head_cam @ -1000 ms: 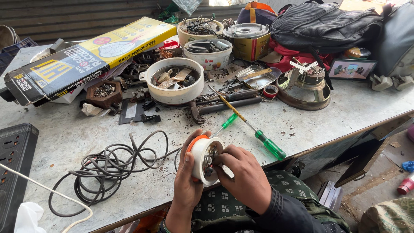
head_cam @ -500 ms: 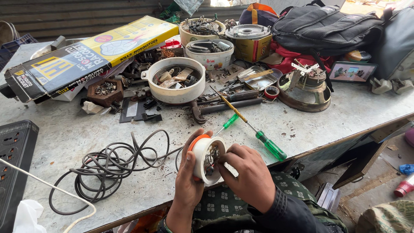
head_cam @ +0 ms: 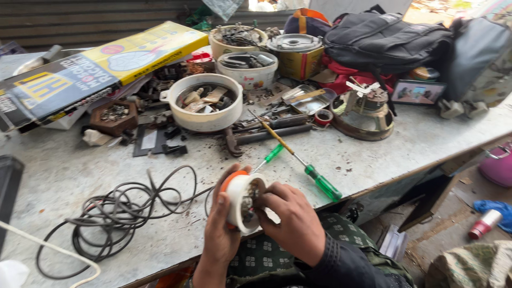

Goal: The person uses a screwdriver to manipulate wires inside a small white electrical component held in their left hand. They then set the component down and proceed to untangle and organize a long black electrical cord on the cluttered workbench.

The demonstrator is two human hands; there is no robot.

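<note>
From the head view, I see my left hand (head_cam: pixel 221 232) cupped around a round white part with an orange rim (head_cam: pixel 242 200), fingers closed on its back and side so it is held just off the front edge of the workbench (head_cam: pixel 405 144), over my lap. My right hand (head_cam: pixel 290 221) sits on the part's open face, fingertips (head_cam: pixel 265 193) pressed into the metal innards there; whether they pinch anything I cannot tell, since the fingers hide it.

Just beyond the held part, a green-handled screwdriver (head_cam: pixel 325 186) lies slanting on the bench, with a smaller green one (head_cam: pixel 273 153) crossing near it. To the left of my grip, a tangle of dark cable (head_cam: pixel 122 210) sprawls across the surface, one loop running close to my left hand. Farther out from the part stands a white bowl of scraps (head_cam: pixel 202 109), and past it a long yellow and black box (head_cam: pixel 96 69). Off to the far right of the grip, a dark backpack (head_cam: pixel 384 40) rests behind a round metal motor base (head_cam: pixel 365 114).
</note>
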